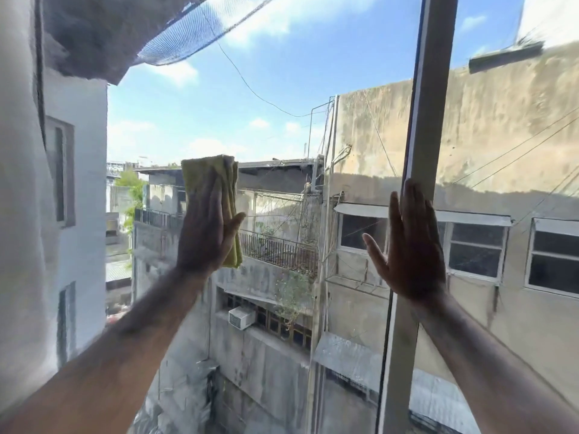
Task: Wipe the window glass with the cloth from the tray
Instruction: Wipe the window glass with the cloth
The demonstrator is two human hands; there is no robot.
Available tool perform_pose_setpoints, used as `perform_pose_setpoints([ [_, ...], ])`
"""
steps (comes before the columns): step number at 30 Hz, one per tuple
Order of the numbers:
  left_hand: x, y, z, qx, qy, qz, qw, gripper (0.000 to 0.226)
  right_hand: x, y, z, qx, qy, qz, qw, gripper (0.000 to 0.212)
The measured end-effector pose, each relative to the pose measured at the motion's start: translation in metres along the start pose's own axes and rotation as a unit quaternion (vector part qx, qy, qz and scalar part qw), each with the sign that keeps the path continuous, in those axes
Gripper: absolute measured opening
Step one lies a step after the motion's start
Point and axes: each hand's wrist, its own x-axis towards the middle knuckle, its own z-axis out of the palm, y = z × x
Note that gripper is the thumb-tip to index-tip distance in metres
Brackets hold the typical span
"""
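A folded yellow-green cloth [200,170] is pressed flat against the window glass [275,126] under my left hand [206,233], palm on the cloth and fingers pointing up. My right hand [410,245] is spread flat, fingers apart, against the glass beside the vertical window frame [429,120], its fingertips touching the frame. It holds nothing. The tray is not in view.
The grey vertical frame splits the window into a wide left pane and a right pane [517,151]. A white wall or curtain [18,214] borders the left edge. Through the glass lie concrete buildings, a balcony railing and blue sky.
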Motion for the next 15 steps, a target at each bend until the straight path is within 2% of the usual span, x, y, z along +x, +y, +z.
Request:
perform_pose_setpoints([
  [1, 0.002, -0.001, 0.007, 0.018, 0.015, -0.009, 1.000, 0.075, 0.000, 0.001, 0.002, -0.001, 0.005, -0.002, 1.000, 0.087],
  [4, 0.041, 0.024, 0.024, 0.033, 0.099, -0.135, 0.985, 0.074, -0.002, 0.002, 0.004, -0.001, 0.015, -0.001, 1.000, 0.086],
  [6, 0.075, 0.052, 0.031, 0.033, 0.128, -0.163, 0.978, 0.078, -0.002, 0.003, 0.005, 0.005, 0.018, -0.002, 1.000, 0.086],
  [7, 0.086, 0.067, 0.037, 0.037, 0.125, -0.137, 0.982, 0.079, -0.002, 0.003, 0.005, 0.008, 0.022, -0.002, 1.000, 0.087],
  [9, 0.086, 0.093, 0.052, 0.056, 0.085, 0.002, 0.995, 0.082, -0.002, 0.002, 0.006, 0.012, 0.033, -0.007, 0.999, 0.088],
  [10, 0.073, 0.100, 0.059, 0.074, 0.049, 0.094, 0.992, 0.084, -0.002, 0.002, 0.006, 0.011, 0.038, -0.008, 0.999, 0.089],
  [12, 0.034, 0.095, 0.062, 0.113, -0.021, 0.250, 0.962, 0.084, -0.002, 0.002, 0.005, 0.006, 0.038, -0.008, 0.999, 0.090],
  [14, 0.001, 0.065, 0.052, 0.141, -0.055, 0.302, 0.941, 0.081, -0.002, 0.002, 0.004, 0.006, 0.036, -0.007, 0.999, 0.089],
  [15, -0.007, 0.047, 0.044, 0.139, -0.049, 0.280, 0.949, 0.079, -0.002, 0.001, 0.004, 0.008, 0.036, -0.006, 0.999, 0.089],
])
